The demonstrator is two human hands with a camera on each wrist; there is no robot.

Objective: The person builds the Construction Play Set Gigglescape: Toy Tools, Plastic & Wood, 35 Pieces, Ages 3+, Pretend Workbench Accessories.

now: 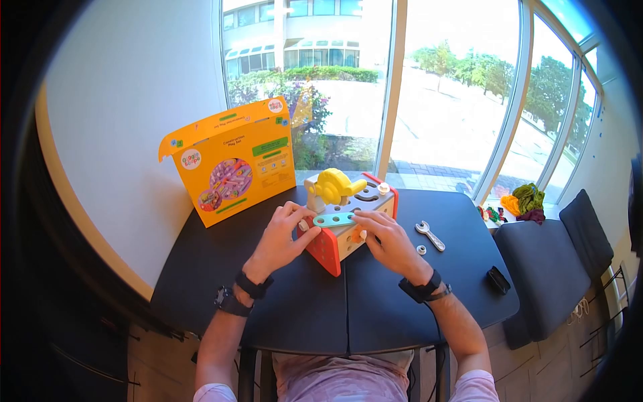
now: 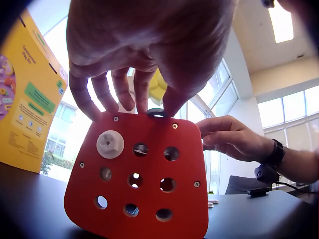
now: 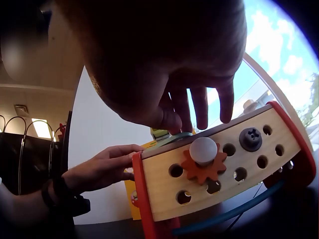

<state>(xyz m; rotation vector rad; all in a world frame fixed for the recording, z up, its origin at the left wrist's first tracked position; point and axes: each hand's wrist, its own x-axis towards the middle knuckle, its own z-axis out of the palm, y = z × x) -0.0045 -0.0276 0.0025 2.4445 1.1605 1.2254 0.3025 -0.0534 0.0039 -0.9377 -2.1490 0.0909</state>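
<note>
A teal strip with holes (image 1: 329,220) lies across the top of a wooden toy box with red end panels (image 1: 324,252). The left hand (image 1: 281,236) pinches the strip's left end between thumb and fingers, over the red panel (image 2: 119,169). At the strip's other end, the right hand (image 1: 394,246) holds it with thumb and fingertips. Behind the strip, a yellow piece (image 1: 329,185) stands on the box. A white bolt head (image 2: 110,144) sits in the red panel. On the wooden side are an orange gear (image 3: 204,172) with a white knob (image 3: 203,150) and a grey screw (image 3: 250,139).
Right of the box, a toy wrench (image 1: 430,236) and a white nut (image 1: 421,250) lie on the black table (image 1: 295,301). A small black object (image 1: 497,280) is near the right edge. The yellow carton (image 1: 261,161) stands at the back left, by the window.
</note>
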